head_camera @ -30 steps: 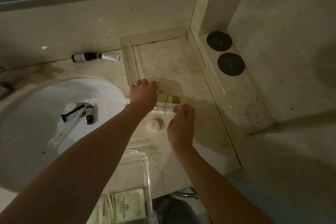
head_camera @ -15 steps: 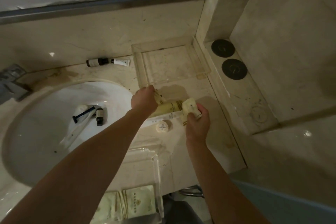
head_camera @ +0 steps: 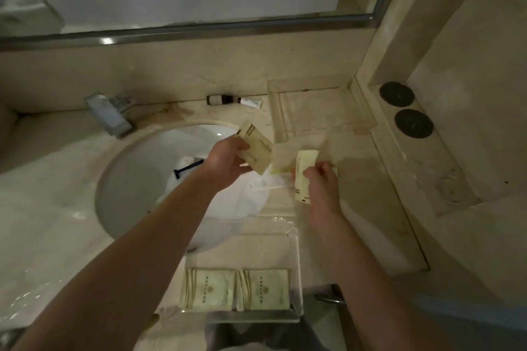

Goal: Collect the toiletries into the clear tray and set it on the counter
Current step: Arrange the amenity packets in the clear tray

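My left hand (head_camera: pixel 225 159) holds a cream packet (head_camera: pixel 255 148) lifted above the sink's right rim. My right hand (head_camera: pixel 320 179) grips a second cream packet (head_camera: pixel 303 171) just right of it, over the counter. A thin white stick (head_camera: pixel 271 187) lies on the counter below the hands. The clear tray (head_camera: pixel 296 251) sits at the counter's front edge with two cream sachets (head_camera: pixel 236 289) inside. A second clear tray (head_camera: pixel 322 107) stands bare at the back right corner. A dark bottle (head_camera: pixel 219 100) and a small white tube (head_camera: pixel 251 102) lie against the back wall. A blue razor (head_camera: pixel 188 169) lies in the sink.
The white sink basin (head_camera: pixel 137 185) fills the left of the marble counter, with a metal faucet (head_camera: pixel 109 115) behind it. Two dark round discs (head_camera: pixel 405 110) sit on the raised ledge at right. A mirror runs along the back wall.
Both hands have risen off the counter, each lifting a cream packet. The left hand moved up and left over the sink's edge. The camera tilted up and to the left.
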